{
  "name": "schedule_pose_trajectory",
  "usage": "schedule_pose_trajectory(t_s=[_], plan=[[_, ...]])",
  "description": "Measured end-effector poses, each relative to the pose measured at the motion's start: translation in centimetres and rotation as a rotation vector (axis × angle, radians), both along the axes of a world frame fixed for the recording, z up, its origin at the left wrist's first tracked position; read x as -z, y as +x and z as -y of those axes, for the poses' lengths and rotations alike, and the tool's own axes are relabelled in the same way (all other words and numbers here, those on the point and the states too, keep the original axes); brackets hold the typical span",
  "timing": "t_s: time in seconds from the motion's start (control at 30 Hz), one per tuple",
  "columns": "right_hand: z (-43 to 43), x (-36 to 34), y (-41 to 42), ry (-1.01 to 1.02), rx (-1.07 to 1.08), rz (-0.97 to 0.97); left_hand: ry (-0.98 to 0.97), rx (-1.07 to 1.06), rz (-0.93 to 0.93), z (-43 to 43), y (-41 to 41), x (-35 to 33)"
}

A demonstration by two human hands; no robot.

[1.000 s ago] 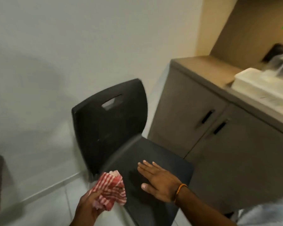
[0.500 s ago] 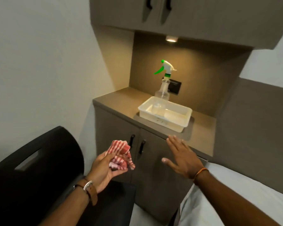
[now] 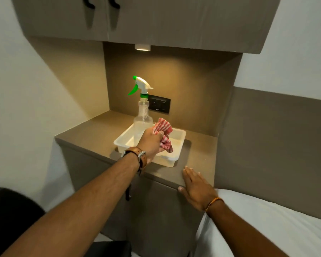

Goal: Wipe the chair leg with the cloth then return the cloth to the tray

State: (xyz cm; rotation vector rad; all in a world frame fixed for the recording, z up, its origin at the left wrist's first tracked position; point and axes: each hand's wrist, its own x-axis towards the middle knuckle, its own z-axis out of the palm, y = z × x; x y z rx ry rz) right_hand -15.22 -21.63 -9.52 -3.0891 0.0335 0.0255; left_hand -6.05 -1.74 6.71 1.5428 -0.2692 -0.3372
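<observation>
My left hand [image 3: 152,143] is closed around the bunched red-and-white cloth [image 3: 164,133], holding it over the white tray [image 3: 178,143] on the countertop [image 3: 93,130]; cloth not in the tray yet. A spray bottle [image 3: 143,112] stands upright in the tray's far left corner, just beside the cloth. My right hand [image 3: 196,190] is flat, fingers spread, empty, at the counter's front edge; the chair [image 3: 9,216] is low on my left

A bedroom or hotel room: white-sheeted bed [image 3: 267,225] beside built-in cabinet [image 3: 156,210], padded headboard panel [image 3: 276,145]
</observation>
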Motion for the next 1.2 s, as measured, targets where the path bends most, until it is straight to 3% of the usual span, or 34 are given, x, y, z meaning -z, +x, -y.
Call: schedule_pose_trajectory(t_s=[0.2,0.3,0.37,0.43,0.5,0.63,0.77,0.87,1.07,1.2], plan=[[0.5,0.4,0.1,-0.015,-0.038,0.020,0.596,0.020,0.515,7.7,7.5,0.3],[0.4,0.4,0.2,0.010,-0.031,0.003,0.914,0.164,0.719,10.0,10.0,2.4],[0.4,0.4,0.2,0.025,-0.030,-0.004,1.247,0.297,0.773,10.8,10.8,4.3],[0.4,0.4,0.2,0.022,-0.027,-0.013,1.452,0.440,0.653,10.9,11.2,5.3],[0.3,0.2,0.2,0.022,-0.019,-0.036,1.497,0.513,0.497,10.7,11.5,5.8],[0.2,0.4,0.5,0.025,-0.003,-0.072,1.454,0.625,0.417,10.1,12.3,5.7],[0.1,1.0,0.7,0.020,0.004,-0.066,1.196,0.470,0.279,8.9,13.2,6.7],[0.2,1.3,0.6,0.007,-0.004,-0.036,1.031,0.466,0.246,8.3,12.1,6.3],[0.0,1.3,0.3,-0.014,-0.017,0.004,0.831,0.248,0.658,2.6,7.4,5.3],[-0.4,-0.1,0.2,-0.012,-0.006,-0.021,1.021,0.045,0.947,-3.5,3.0,3.4]])
